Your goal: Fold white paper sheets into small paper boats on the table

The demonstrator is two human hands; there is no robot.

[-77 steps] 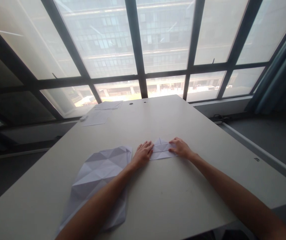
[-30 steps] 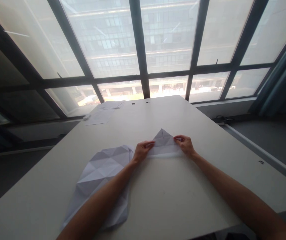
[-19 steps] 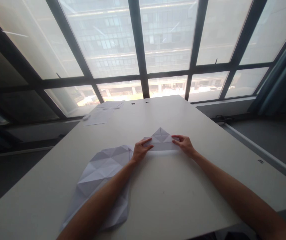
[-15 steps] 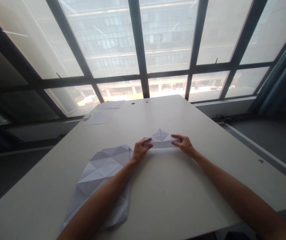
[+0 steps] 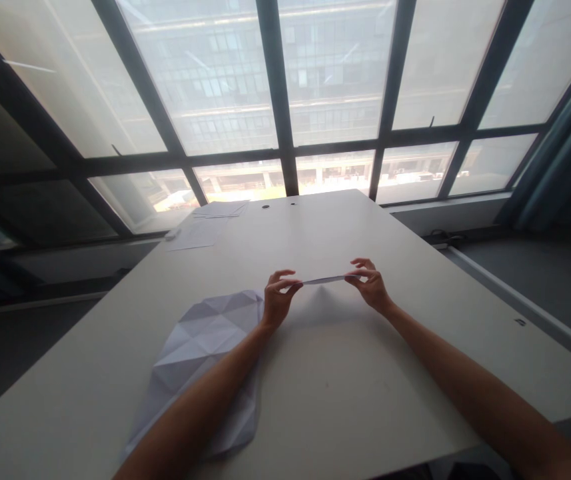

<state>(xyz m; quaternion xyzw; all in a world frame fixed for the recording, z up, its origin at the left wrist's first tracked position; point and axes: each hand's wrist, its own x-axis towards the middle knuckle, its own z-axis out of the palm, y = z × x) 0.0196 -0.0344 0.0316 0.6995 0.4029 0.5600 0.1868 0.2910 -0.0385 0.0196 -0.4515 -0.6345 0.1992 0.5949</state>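
A folded piece of white paper [image 5: 324, 279] is held between my two hands above the table, turned so that only a thin edge shows. My left hand [image 5: 278, 298] pinches its left end between thumb and fingers. At the other end, my right hand [image 5: 368, 285] grips it the same way, with some fingers raised. Below the paper a soft shadow falls on the tabletop. A larger creased sheet of white paper [image 5: 210, 327] lies on the left, partly covered by my left forearm.
The white table [image 5: 325, 230] reaches toward tall windows with dark frames [image 5: 288, 153]. Several flat white sheets [image 5: 195, 235] lie at its far left edge. A round dark hole [image 5: 265, 207] sits near the far end. A blue curtain [image 5: 555, 160] hangs at the right.
Both hands have tilted the folded paper from showing its broad face with a pointed top to nearly edge-on, and it is now lifted off the table. The larger sheet has not moved.
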